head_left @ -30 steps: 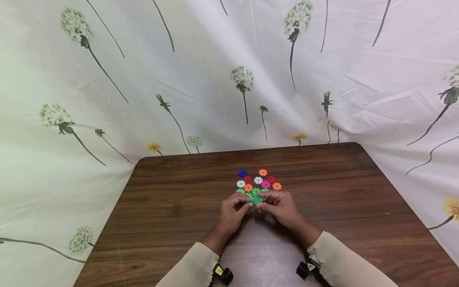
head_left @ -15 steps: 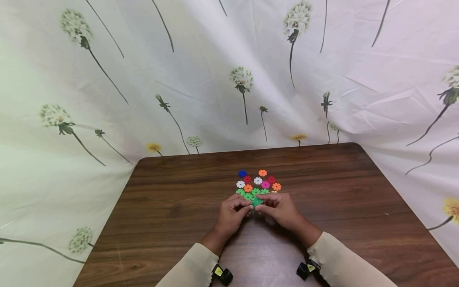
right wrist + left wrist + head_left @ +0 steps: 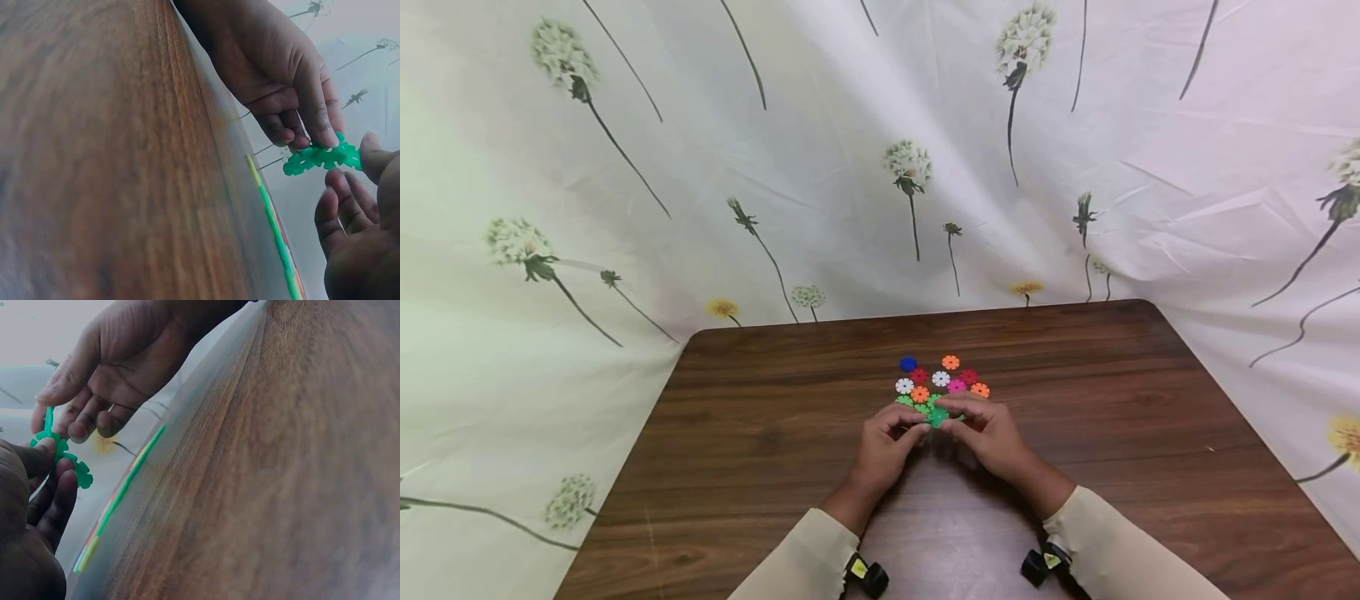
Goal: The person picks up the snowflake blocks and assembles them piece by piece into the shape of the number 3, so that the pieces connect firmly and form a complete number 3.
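Several green interlocking discs (image 3: pixel 937 417), slotted together, are held up between my two hands. My left hand (image 3: pixel 882 448) pinches the joined discs from the left with thumb and fingers. From the right, my right hand (image 3: pixel 996 440) pinches another edge of them between thumb and index finger. In the left wrist view one green disc (image 3: pixel 83 475) sticks out at an angle past the left fingers. The right wrist view shows the notched rims of the green cluster (image 3: pixel 312 159) between both hands. Part of the cluster is hidden behind the fingertips.
Loose discs lie flat on the brown wooden table (image 3: pixel 760 467) just beyond my hands: light green (image 3: pixel 904 401), orange (image 3: pixel 980 390), white (image 3: pixel 941 378), pink (image 3: pixel 957 386), red (image 3: pixel 969 377) and blue (image 3: pixel 908 364). A dandelion-print cloth (image 3: pixel 820 183) hangs behind the table.
The right hand's index finger has risen and spread from its thumb, covering a light green disc on the table. The held green discs have shifted slightly; the left hand stays nearly in place.
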Demonstrator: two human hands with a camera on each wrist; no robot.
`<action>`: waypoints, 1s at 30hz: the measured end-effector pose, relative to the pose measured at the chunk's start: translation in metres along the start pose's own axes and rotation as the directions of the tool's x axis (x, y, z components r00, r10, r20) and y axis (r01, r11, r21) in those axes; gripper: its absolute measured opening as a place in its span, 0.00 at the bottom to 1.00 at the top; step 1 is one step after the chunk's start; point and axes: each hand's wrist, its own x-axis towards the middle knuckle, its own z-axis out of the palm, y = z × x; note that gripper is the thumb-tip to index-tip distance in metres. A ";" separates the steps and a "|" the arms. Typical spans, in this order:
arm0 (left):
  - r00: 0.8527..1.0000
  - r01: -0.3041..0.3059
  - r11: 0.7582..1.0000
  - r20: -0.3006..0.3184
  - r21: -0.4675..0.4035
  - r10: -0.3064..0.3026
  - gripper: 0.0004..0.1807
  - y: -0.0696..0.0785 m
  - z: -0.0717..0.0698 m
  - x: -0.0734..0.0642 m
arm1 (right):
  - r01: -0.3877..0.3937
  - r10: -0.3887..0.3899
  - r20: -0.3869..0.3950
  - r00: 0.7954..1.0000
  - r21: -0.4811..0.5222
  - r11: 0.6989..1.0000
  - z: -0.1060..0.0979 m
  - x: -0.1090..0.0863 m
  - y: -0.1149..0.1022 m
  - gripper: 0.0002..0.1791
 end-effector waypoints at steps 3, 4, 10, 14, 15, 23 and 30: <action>0.999 0.046 0.999 0.001 0.028 -0.046 0.10 0.001 0.000 0.000 | -0.002 0.003 -0.011 1.000 0.011 1.000 0.001 0.000 0.002 0.15; 0.998 0.061 0.997 0.004 0.045 -0.061 0.13 0.003 0.000 -0.001 | -0.002 0.002 -0.014 1.000 0.014 1.000 0.001 0.000 0.002 0.14; 0.994 0.083 0.984 0.051 0.160 -0.092 0.22 0.006 -0.001 -0.003 | 0.008 -0.008 -0.025 1.000 0.005 1.000 0.005 -0.001 0.002 0.13; 0.995 0.036 0.977 0.080 0.209 -0.054 0.20 0.005 -0.002 -0.003 | 0.014 -0.013 -0.043 0.999 0.008 1.000 0.006 -0.001 0.000 0.13; 0.996 0.019 0.977 0.085 0.213 -0.038 0.19 0.005 -0.002 -0.003 | 0.016 -0.015 -0.044 0.999 0.008 1.000 0.006 -0.001 0.000 0.13; 0.994 -0.062 0.970 0.105 0.236 0.038 0.17 0.004 -0.002 -0.004 | 0.042 -0.044 -0.037 0.998 -0.044 0.998 0.005 -0.002 0.001 0.11; 0.993 -0.064 0.970 0.111 0.234 0.039 0.18 0.006 -0.002 -0.003 | 0.045 -0.046 -0.031 0.998 -0.025 0.999 0.006 -0.001 0.000 0.11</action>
